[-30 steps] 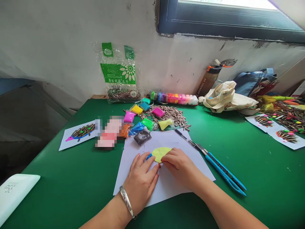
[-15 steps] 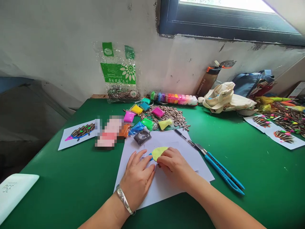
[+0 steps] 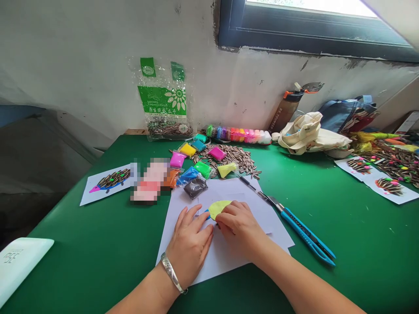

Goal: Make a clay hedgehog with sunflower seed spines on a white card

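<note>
A flattened oval of yellow-green clay (image 3: 218, 209) lies on white paper (image 3: 183, 253), with a bit of blue clay (image 3: 207, 213) at its left end. My left hand (image 3: 189, 244) rests on the paper with fingers stretched out, the fingertips close to the blue bit. At the oval's lower right, my right hand (image 3: 240, 226) has its thumb and fingers pressed together. A small dark speck shows just under those fingertips; what they hold is mostly hidden. The right hand also covers the oval's right end.
Clay packets, including a black one (image 3: 195, 187), sit behind the paper near a sunflower seed pile (image 3: 237, 158). A pen (image 3: 252, 186) and blue-handled cutter (image 3: 307, 235) lie right. A seed hedgehog picture (image 3: 111, 182) is left; a seed bag (image 3: 165, 100) leans on the wall.
Both hands stay in almost the same place. The right fingers shift very slightly at the lower edge of the yellow-green oval.
</note>
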{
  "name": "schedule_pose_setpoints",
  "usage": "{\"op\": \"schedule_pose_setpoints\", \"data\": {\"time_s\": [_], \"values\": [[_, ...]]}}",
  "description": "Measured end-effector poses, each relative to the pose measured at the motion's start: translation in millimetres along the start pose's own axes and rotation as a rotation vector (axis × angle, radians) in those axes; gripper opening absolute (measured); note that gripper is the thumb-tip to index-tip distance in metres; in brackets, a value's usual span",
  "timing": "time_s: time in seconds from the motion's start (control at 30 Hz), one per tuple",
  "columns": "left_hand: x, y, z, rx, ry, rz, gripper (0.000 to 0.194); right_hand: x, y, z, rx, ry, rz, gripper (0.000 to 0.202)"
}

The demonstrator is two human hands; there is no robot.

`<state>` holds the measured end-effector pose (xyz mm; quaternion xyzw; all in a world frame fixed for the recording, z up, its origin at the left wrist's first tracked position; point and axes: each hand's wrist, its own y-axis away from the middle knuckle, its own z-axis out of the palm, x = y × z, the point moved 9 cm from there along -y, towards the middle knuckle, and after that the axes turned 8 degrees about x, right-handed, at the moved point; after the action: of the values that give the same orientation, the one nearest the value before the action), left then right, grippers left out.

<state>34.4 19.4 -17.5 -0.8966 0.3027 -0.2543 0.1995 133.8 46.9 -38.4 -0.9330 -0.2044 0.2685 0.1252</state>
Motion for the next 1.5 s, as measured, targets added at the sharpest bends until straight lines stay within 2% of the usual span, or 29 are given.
{"op": "schedule_pose_setpoints", "data": {"time_s": [0.83,1.0,1.23,1.33,1.5], "values": [[1,0,-0.5,0.018,-0.005,-0.006,0.021,0,2,-1,-0.003,-0.018,0.031,0.018],[1,0,-0.8,0.017,-0.012,-0.003,0.022,8,-1,-15,0.040,-0.108,0.072,0.017],[5,3,4.0,-0.021,-0.005,0.016,0.025,42,-1,-42,0.139,-0.230,0.204,0.016],[6,6,10.1,-0.054,-0.020,0.026,0.027,48,0,-42,0.106,-0.257,0.231,0.017],[8,5,11.4,-0.045,-0.021,0.038,0.027,38,-1,-37,0.025,-0.265,0.180,0.020]]}}
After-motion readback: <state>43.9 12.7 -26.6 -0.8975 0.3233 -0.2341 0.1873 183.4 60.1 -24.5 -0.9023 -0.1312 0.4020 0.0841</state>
